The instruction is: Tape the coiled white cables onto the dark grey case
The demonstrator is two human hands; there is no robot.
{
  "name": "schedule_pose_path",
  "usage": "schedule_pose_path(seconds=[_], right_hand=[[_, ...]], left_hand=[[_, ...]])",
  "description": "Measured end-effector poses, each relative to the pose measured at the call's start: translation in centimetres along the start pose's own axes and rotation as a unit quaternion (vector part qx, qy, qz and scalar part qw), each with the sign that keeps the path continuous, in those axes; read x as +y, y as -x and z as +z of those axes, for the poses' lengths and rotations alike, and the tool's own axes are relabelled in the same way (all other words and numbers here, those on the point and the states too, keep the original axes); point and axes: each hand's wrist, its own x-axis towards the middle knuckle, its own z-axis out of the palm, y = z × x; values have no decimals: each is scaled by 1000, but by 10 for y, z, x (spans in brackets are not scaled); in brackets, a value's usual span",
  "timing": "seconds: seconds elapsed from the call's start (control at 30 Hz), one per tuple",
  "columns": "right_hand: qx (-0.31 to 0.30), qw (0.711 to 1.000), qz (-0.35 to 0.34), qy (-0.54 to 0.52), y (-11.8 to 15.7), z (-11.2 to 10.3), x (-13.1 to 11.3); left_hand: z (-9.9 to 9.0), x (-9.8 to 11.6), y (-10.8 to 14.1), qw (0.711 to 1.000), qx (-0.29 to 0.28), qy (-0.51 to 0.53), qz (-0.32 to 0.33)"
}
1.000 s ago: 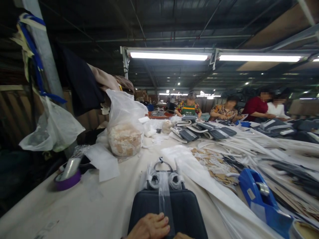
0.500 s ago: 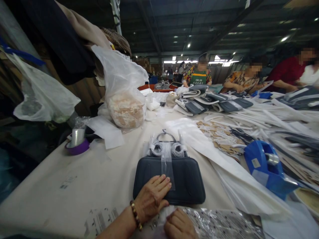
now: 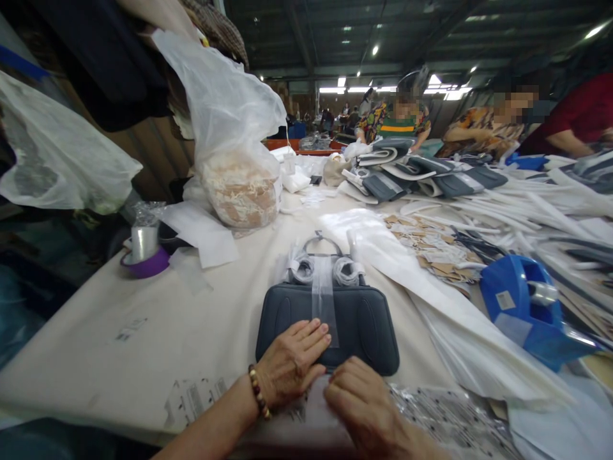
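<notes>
A dark blue-grey handbag [image 3: 282, 313] lies flat, its handle end facing away from me. Clear film wraps its handle [image 3: 324, 243], and a translucent strip [image 3: 324, 297] runs down the front. My left hand [image 3: 292, 358], with a bead bracelet at the wrist, rests flat on the handbag's lower front, fingers stretched out. Close to the bag's near edge, my right hand [image 3: 366, 406] is closed, its fingers curled on a clear plastic bag [image 3: 445, 415] with dark printed marks. Part of that plastic passes beneath my hands, and the right fingertips are hidden.
A blue tape dispenser [image 3: 517, 306] stands at right, near a white sheet [image 3: 445, 332] and brown tags [image 3: 426, 252]. A purple tape roll [image 3: 146, 263] lies left, before a filled plastic sack [image 3: 242, 191]. Folded grey bags [image 3: 407, 169] pile up at the back; several people work beyond.
My right hand has moved up and forward, closer to the handbag's near edge. The left hand stays on the handbag. The camera view has tilted slightly down.
</notes>
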Motion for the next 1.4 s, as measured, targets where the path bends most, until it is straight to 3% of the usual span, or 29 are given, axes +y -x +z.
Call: schedule_pose_path(seconds=[0.13, 0.23, 0.37, 0.63, 0.77, 0.83, 0.97, 1.13, 1.27, 1.33, 1.4], right_hand=[[-13, 997, 32, 69, -31, -14, 37], [-28, 992, 48, 109, -43, -10, 61], [-37, 990, 71, 119, -44, 2, 75], [-48, 975, 164, 140, -35, 19, 79], [-46, 975, 184, 119, -35, 22, 79], [-50, 974, 194, 111, -36, 21, 79], [-65, 970, 207, 113, -35, 19, 79], [-66, 962, 221, 147, -36, 24, 80], [-26, 954, 251, 161, -42, 23, 72], [22, 957, 251, 140, -38, 8, 65], [98, 957, 234, 139, -23, -22, 62]], left_hand=[[-6, 2, 1, 999, -2, 45, 3], [-8, 4, -1, 995, 13, 97, -18], [-7, 4, -2, 992, 6, 120, -28], [5, 3, 4, 989, 73, 127, -29], [2, 5, 1, 978, 147, 143, -47], [-1, 7, -4, 974, 159, 150, -64], [0, 12, -13, 985, 158, 46, -59], [18, 15, -14, 985, 159, -43, -45], [22, 14, -12, 984, 159, -61, -53], [19, 14, -13, 985, 143, -82, -52], [15, 15, -15, 984, 143, -94, -50]])
